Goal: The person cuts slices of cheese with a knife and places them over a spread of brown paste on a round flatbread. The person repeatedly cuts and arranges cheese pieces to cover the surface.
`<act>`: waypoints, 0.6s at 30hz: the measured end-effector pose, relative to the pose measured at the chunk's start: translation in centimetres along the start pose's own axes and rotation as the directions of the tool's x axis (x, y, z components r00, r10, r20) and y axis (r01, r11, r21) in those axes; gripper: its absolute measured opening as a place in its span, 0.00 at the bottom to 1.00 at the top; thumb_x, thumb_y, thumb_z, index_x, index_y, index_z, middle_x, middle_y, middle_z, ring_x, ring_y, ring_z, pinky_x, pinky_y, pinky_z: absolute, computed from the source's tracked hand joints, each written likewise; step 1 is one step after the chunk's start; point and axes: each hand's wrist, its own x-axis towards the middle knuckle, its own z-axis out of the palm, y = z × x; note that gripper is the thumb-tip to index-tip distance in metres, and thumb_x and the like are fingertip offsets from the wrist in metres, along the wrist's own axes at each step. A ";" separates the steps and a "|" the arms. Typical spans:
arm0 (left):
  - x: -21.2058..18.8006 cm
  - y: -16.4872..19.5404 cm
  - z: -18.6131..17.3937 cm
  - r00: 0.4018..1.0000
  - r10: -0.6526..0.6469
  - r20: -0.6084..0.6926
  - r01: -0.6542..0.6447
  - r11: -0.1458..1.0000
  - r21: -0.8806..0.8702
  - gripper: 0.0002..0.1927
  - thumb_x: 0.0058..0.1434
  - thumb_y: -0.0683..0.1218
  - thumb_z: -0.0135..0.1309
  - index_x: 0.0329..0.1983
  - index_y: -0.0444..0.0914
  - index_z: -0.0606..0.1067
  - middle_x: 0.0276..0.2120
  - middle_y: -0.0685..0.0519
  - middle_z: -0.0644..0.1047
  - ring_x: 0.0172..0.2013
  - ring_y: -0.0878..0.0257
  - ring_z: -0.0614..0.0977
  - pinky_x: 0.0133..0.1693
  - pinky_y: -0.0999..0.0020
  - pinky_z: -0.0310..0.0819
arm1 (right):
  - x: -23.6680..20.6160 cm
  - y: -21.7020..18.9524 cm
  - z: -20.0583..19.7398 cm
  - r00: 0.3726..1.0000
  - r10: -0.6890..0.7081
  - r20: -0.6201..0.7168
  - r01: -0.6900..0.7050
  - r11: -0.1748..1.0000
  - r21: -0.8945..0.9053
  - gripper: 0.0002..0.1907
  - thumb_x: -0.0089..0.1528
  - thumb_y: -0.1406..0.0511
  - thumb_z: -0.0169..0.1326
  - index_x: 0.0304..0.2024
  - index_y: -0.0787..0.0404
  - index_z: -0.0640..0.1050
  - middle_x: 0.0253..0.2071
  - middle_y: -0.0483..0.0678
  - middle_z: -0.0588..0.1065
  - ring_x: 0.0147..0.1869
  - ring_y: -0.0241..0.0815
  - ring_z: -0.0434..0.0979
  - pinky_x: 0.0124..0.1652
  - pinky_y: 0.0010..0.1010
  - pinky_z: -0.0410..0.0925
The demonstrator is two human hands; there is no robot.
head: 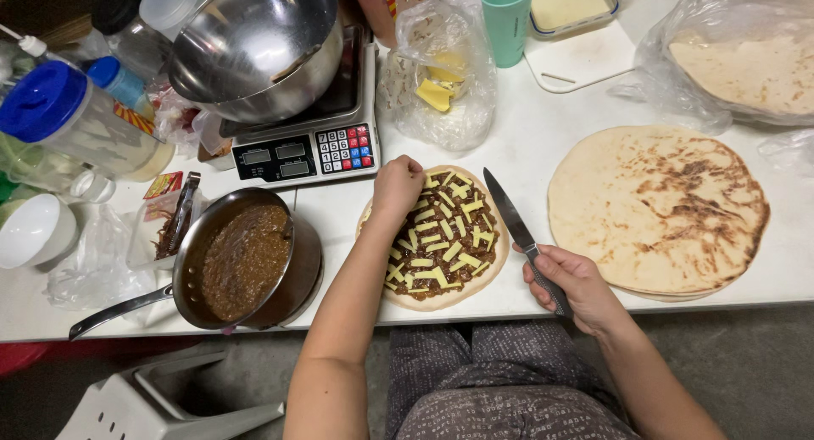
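1. I am sitting at one long white table (543, 126).
2. One stack of plain flatbreads (660, 209) is lying on my right side. I cannot count how many are in it.
3. One shiny mixing bowl (254, 46) is sitting on one scale (305, 147).
4. One pan of brown filling (242, 258) is sitting to my left, just beside my arm.
5. One flatbread with brown filling and yellow cheese strips (441, 236) is lying right in front of me. The strips are too many to count.
6. My left hand (397, 186) is curling into a loose fist and pressing down on the top left of that flatbread.
7. My right hand (572, 283) is wrapping tight around the handle of one knife (517, 232). Its blade is pointing away from me, just beside the topped flatbread.
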 end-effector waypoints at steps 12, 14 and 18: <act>-5.8 1.4 -7.2 0.881 -0.039 0.471 0.445 0.406 -0.799 0.20 0.63 0.31 0.45 0.59 0.27 0.73 0.47 0.40 0.80 0.45 0.56 0.84 0.53 0.66 0.83 | 0.8 2.8 0.4 1.000 0.005 -0.028 -0.010 0.983 -0.183 0.18 0.68 0.65 0.49 0.56 0.70 0.75 0.33 0.47 0.77 0.25 0.32 0.68 0.23 0.22 0.63; -7.8 1.9 -8.1 0.905 -0.041 0.423 0.406 0.378 -0.832 0.21 0.63 0.30 0.47 0.60 0.28 0.72 0.50 0.39 0.79 0.49 0.54 0.83 0.56 0.64 0.81 | 0.9 3.2 1.7 1.000 -0.013 0.003 0.014 0.953 -0.301 0.21 0.67 0.65 0.50 0.62 0.62 0.76 0.31 0.46 0.76 0.25 0.31 0.66 0.23 0.22 0.64; -10.6 2.4 -8.7 0.962 -0.028 0.272 0.270 0.254 -0.929 0.21 0.63 0.31 0.49 0.60 0.28 0.71 0.55 0.39 0.78 0.55 0.54 0.81 0.57 0.64 0.80 | -0.4 2.5 6.2 0.984 -0.179 -0.022 0.130 0.785 -0.606 0.22 0.67 0.64 0.52 0.64 0.59 0.75 0.34 0.47 0.78 0.31 0.33 0.69 0.32 0.24 0.66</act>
